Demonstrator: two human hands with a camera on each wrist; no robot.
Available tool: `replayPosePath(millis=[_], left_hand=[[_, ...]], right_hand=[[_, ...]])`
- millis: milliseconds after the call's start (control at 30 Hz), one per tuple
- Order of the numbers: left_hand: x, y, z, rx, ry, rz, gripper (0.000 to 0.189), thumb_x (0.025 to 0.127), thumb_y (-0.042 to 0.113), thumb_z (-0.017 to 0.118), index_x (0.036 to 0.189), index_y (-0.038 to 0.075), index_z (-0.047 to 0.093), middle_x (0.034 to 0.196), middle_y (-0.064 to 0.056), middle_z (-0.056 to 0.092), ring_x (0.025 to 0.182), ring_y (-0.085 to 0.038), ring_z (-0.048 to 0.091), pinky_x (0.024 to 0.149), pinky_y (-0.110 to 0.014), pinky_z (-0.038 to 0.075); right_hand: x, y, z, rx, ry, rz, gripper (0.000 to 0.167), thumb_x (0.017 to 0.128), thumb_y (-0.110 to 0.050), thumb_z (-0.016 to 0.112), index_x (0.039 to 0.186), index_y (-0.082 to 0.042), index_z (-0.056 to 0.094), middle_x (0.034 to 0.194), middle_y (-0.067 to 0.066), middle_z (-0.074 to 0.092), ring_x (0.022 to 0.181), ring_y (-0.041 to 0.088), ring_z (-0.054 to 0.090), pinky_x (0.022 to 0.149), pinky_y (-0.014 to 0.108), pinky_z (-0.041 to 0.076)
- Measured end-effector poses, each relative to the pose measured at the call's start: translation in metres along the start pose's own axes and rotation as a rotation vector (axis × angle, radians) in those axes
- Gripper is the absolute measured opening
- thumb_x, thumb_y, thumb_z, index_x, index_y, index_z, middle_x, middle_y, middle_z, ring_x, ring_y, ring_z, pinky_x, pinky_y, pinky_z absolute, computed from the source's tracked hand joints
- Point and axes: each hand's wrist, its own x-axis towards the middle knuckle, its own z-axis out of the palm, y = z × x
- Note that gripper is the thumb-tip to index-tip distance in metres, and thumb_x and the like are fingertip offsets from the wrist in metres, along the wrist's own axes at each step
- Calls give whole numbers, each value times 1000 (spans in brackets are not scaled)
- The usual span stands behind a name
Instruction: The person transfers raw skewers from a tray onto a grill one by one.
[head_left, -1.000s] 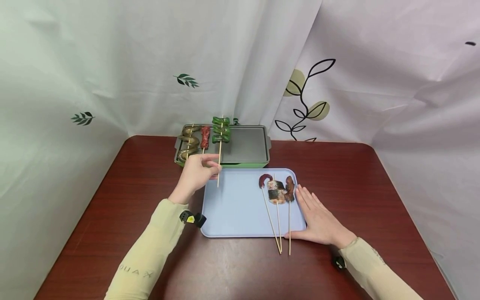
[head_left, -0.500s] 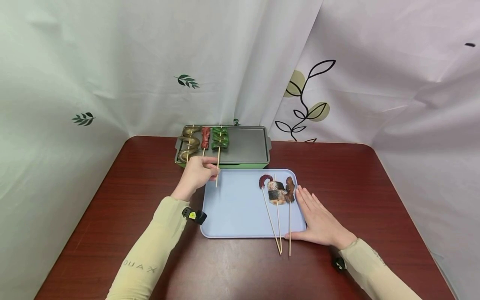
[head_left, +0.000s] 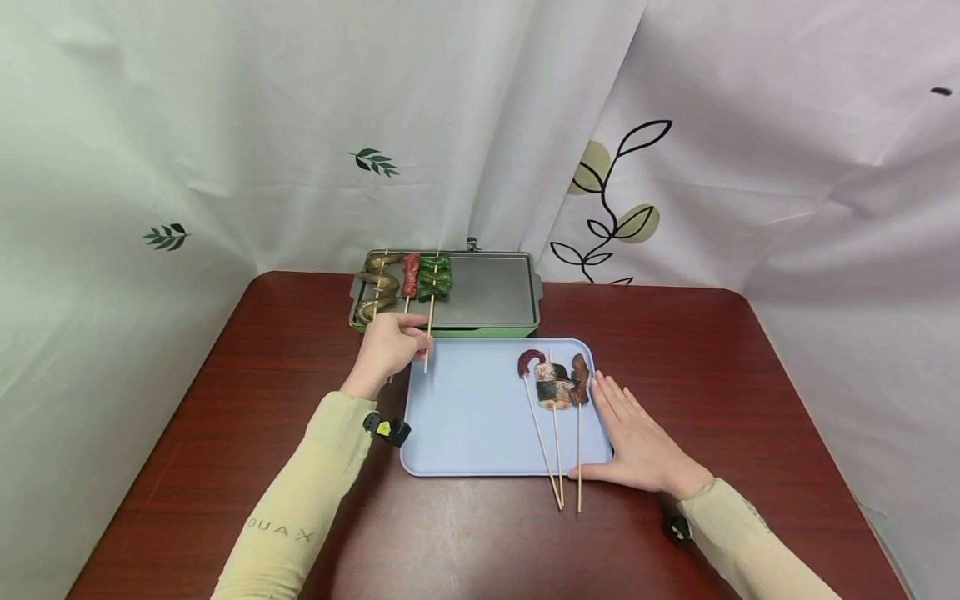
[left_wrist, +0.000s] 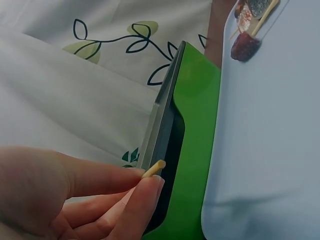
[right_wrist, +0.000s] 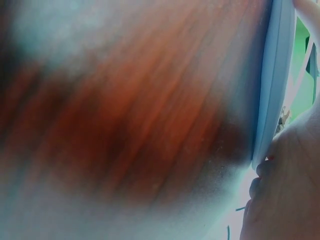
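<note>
Bordering the red-brown table (head_left: 465,542) hang white curtains (head_left: 390,100); left hand (head_left: 386,348) pinches a green skewer (head_left: 434,279), right hand (head_left: 639,442) rests straight-fingered.

Spreading across the head view as a bench (head_left: 712,375) in dark reddish brown, showing wood grain and rounding off at both far corners. Gleaming paler toward the near middle. Carrying a gray-topped green grill (head_left: 491,287) at the far edge, a little left of center. Also carrying a pale blue tray (head_left: 472,425) with rounded corners, lying flat just in front of the grill.
</note>
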Motion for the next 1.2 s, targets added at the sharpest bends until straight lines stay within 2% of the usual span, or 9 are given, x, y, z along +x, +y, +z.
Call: replayPosePath(millis=[133, 367, 567, 667, 933, 1200], left_hand=[[1, -1, 1, 1, 14, -10, 40, 92, -2, 70, 131, 0, 67, 100, -17, 74, 74, -17, 73, 78, -43, 62], [-1, -3, -2, 29, 13, 11, 39, 92, 3, 71, 131, 1, 67, 102, -16, 74, 78, -20, 74, 77, -41, 62], [-7, -1, -11, 58, 31, 83, 43, 92, 14, 73, 132, 0, 66, 111, -18, 73, 91, -29, 74, 78, -36, 61], [-12, 3, -16, 58, 55, 124, 46, 93, 20, 75, 134, 0, 65, 114, -18, 72, 95, -33, 73, 80, -38, 61], [-30, 18, -23, 75, 95, 188, 46, 94, 32, 75, 134, 10, 68, 114, -10, 74, 106, -23, 70, 85, -42, 58], [-48, 18, -15, 34, 66, 225, 44, 94, 37, 75, 132, 15, 70, 112, -5, 75, 107, -19, 69, 85, -40, 56]], right_hand=[[0, 0, 0, 2, 8, -3, 135, 73, -88, 62, 157, 9, 20, 166, 24, 13, 152, 39, 14, 123, 50, 16], [-1, 0, 1, -3, 10, -4, 135, 73, -88, 62, 157, 9, 20, 165, 24, 14, 151, 40, 15, 122, 51, 17], [0, -1, 0, 7, 3, 2, 135, 72, -88, 63, 157, 9, 20, 166, 24, 13, 151, 40, 15, 122, 52, 17], [-1, -1, -1, 16, -2, 10, 135, 72, -87, 64, 158, 8, 21, 166, 24, 13, 152, 39, 15, 122, 51, 17], [-1, 0, -1, 8, 22, -4, 135, 72, -87, 64, 157, 9, 21, 165, 25, 14, 151, 40, 16, 122, 52, 18], [1, 0, -1, -2, 1, -4, 135, 73, -88, 61, 158, 8, 20, 166, 23, 13, 152, 38, 14, 123, 51, 17]])
